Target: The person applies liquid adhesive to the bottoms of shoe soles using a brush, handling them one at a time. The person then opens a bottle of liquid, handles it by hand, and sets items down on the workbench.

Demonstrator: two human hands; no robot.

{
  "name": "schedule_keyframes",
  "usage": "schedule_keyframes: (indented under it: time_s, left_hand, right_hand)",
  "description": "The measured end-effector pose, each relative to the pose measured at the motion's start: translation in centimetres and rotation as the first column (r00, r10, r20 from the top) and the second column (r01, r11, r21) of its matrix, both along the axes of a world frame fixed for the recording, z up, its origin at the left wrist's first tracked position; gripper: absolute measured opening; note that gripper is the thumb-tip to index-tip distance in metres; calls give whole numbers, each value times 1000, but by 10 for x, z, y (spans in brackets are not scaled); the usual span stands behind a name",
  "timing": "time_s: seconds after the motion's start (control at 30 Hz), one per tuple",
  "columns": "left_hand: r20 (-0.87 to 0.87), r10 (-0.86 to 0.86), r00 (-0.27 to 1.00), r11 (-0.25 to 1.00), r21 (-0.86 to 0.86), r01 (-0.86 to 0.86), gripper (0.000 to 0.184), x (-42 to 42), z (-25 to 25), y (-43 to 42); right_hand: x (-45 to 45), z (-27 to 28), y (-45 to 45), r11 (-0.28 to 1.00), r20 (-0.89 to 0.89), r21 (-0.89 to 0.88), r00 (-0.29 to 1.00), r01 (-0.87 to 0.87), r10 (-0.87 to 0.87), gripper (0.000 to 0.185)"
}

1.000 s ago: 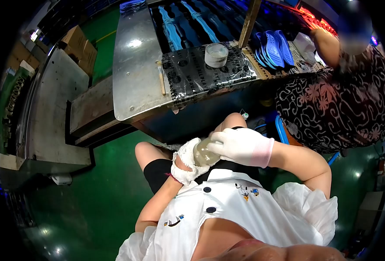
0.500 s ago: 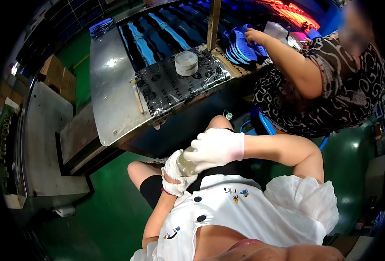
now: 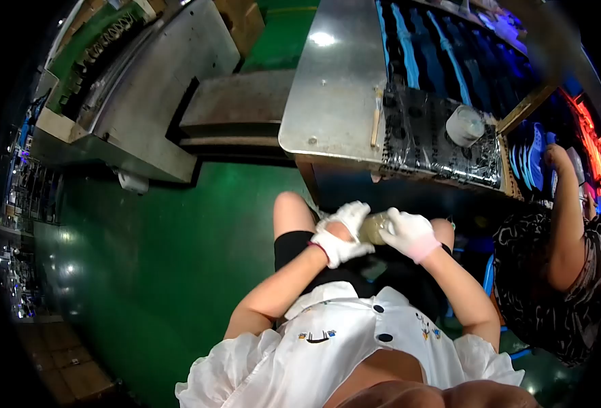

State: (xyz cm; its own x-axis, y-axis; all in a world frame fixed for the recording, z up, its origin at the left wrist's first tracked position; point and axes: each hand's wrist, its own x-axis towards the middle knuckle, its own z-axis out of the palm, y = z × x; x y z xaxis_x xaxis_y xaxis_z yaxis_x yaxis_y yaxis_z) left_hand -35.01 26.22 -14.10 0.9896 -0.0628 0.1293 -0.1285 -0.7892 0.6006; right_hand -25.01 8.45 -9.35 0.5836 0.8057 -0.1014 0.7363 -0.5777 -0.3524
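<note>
Both my hands wear white knit gloves and are in front of my lap, below the table edge. Between them is a yellowish, translucent, rounded object [image 3: 374, 230], partly covered by my fingers, so I cannot tell its exact kind. My left hand [image 3: 343, 234] is closed against its left side. My right hand [image 3: 409, 234] grips it from the right, fingers wrapped over its end. Above them on the table, a white tub [image 3: 465, 126] stands on black printed plastic sheeting [image 3: 423, 153]. A thin brush [image 3: 376, 119] lies left of the sheeting.
The metal table [image 3: 334, 102] adjoins a bed carrying blue strips [image 3: 404, 44]. At right, a co-worker's hand [image 3: 556, 158] touches blue clogs [image 3: 535, 160]. A grey metal machine [image 3: 158, 102] stands left. Cardboard boxes [image 3: 66, 364] lie lower left on the green floor [image 3: 171, 272].
My view has swung left, so the table and co-worker appear farther right. My hands, earlier overlapping, are now side by side with the yellowish object showing more between them.
</note>
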Motion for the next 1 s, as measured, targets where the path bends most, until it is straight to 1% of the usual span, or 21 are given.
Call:
schedule_keyframes:
  time_s: [0.03,0.07,0.1,0.13,0.17,0.2,0.23,0.3,0.33,0.4,0.47,0.5,0.53,0.6,0.63,0.67,0.77,0.83,0.9,0.97,1.0]
  left_hand:
    - [-78,110,991,991,-68,-115,69,6,4,8]
    - [-72,306,949,911,-269,-313,58,1,-13,16]
    - [17,420,907,889,-210,-408,42,-1,-20,29]
    - [-70,505,860,809,-308,-500,28,-6,-41,47]
    - [-28,524,851,838,-160,-522,27,-11,-1,52]
    - [-157,598,786,699,-379,-607,19,-17,-7,57]
    - [-169,711,683,627,-286,-724,17,-29,-42,68]
    - [-104,755,647,574,-373,-729,18,-36,-60,77]
    - [-92,779,621,559,-347,-753,19,-34,-64,79]
    - [-68,763,643,623,-190,-759,21,-32,-67,80]
    - [-26,743,669,666,-76,-742,20,-32,-57,79]
    - [3,744,668,664,-122,-738,19,-35,-66,81]
    - [20,733,680,679,-69,-731,18,-36,-63,82]
    - [-40,741,670,657,-163,-736,16,-35,-52,82]
    - [-72,757,650,638,-134,-758,15,-33,-50,80]
    - [-116,773,624,586,-245,-772,14,-35,-61,79]
    - [-105,745,659,649,-116,-752,10,-21,-32,83]
    - [-199,748,633,636,-54,-770,9,-21,-27,81]
    - [-211,751,626,627,-70,-776,9,-27,-34,81]
    - [-165,699,696,681,-144,-718,25,-34,-43,85]
    - [-109,695,711,682,-216,-699,25,-35,-49,85]
  right_hand:
    - [3,-21,3,999,-9,-34,1000,-23,22,32]
    - [3,-45,6,997,20,0,997,-78,78,30]
    - [4,-77,7,992,57,18,990,-128,127,28]
    - [8,-103,13,990,-52,-76,992,-121,118,27]
    - [11,-114,19,971,-135,-186,983,-152,128,26]
    - [17,-130,25,949,-226,-274,970,-155,94,26]
    - [24,-161,27,925,-253,-332,962,-183,100,35]
    - [29,-209,25,911,-273,-387,961,-143,34,39]
    - [28,-236,20,923,-278,-370,961,-103,-5,39]
    - [25,-258,15,913,-298,-407,943,15,-148,38]
    - [22,-284,17,883,-380,-444,862,149,-336,39]
    - [24,-289,20,843,-413,-500,801,199,-434,44]
    - [19,-367,14,864,-397,-477,837,162,-376,42]
    - [14,-448,9,864,-391,-491,858,113,-334,45]
    - [17,-439,10,846,-401,-526,853,85,-335,45]
    - [18,-441,10,829,-403,-556,855,55,-327,46]
    - [26,-437,17,785,-406,-619,861,-14,-305,48]
    - [26,-442,13,766,-400,-642,867,-34,-297,49]
    - [26,-448,6,752,-396,-657,871,-49,-290,51]
    - [27,-449,-2,748,-397,-661,874,-60,-281,52]
    - [27,-449,-6,748,-399,-660,876,-70,-271,53]
